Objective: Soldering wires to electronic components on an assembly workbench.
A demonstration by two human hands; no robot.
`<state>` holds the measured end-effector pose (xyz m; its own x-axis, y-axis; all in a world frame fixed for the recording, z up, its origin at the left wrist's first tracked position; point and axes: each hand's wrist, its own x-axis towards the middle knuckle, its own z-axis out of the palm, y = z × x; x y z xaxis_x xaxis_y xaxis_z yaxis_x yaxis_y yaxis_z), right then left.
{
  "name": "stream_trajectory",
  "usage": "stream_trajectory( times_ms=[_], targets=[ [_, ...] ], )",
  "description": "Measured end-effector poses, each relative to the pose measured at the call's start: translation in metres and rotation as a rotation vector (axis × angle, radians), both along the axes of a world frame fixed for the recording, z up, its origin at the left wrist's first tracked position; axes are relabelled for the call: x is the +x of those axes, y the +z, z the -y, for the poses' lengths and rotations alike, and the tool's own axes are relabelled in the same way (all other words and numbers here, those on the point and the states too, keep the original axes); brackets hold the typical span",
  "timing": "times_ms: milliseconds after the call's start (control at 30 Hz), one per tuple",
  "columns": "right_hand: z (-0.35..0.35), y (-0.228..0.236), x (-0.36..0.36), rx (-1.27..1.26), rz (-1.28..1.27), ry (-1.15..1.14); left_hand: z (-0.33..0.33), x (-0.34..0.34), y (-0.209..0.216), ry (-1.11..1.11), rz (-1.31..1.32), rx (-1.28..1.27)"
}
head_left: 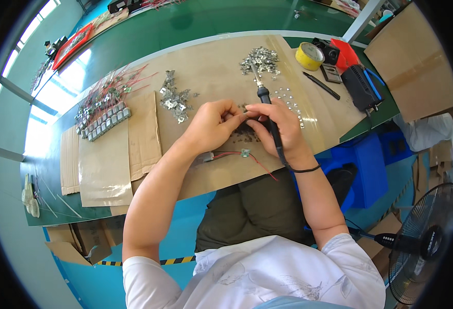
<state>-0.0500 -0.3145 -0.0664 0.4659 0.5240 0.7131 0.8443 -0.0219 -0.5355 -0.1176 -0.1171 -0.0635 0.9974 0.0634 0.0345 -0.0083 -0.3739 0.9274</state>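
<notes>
My right hand (283, 126) has a soldering iron (272, 119) lying across it, the metal tip pointing away from me. Its fingertips meet those of my left hand (212, 123), which is closed in a pinch. Whatever sits between the fingers is too small and hidden to name. Beneath my hands lies a pile of small dark parts (245, 133). Just nearer to me rests a little green circuit board (245, 153) with red wires and a metal-ended piece (208, 156) on its left.
Small metal parts are heaped at the far side (262, 59) and left (175, 98). Wired motors (108, 121) stand in rows on cardboard. Yellow tape (309, 56), a black pen (321, 85) and a black-and-blue device (361, 88) lie right. A fan (425, 244) stands beside me.
</notes>
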Motion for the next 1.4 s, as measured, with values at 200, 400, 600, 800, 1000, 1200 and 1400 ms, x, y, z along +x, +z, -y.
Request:
stream_trajectory(
  times_ms=[200, 400, 600, 800, 1000, 1200, 1400],
  targets=[
    [0.001, -0.003, 0.000, -0.032, 0.041, 0.016, -0.001, -0.004, 0.005, -0.025, -0.032, -0.015],
    [0.007, 0.004, -0.005, -0.100, 0.095, 0.082, -0.007, -0.012, 0.020, -0.096, -0.066, 0.077],
    [0.015, 0.009, -0.002, -0.160, 0.104, 0.076, -0.010, -0.012, 0.022, -0.096, -0.063, 0.082],
    [0.014, 0.010, -0.002, -0.058, 0.057, -0.032, -0.014, -0.007, 0.016, 0.002, -0.083, 0.058],
    [0.031, -0.013, -0.009, 0.041, -0.216, -0.082, -0.010, -0.003, 0.008, 0.199, 0.069, 0.137],
    [0.037, -0.016, -0.016, 0.141, -0.248, -0.134, -0.009, -0.004, 0.005, 0.207, 0.069, 0.223],
    [0.036, -0.009, -0.015, 0.013, -0.131, -0.169, -0.008, -0.003, 0.002, 0.160, 0.029, 0.247]
  ],
)
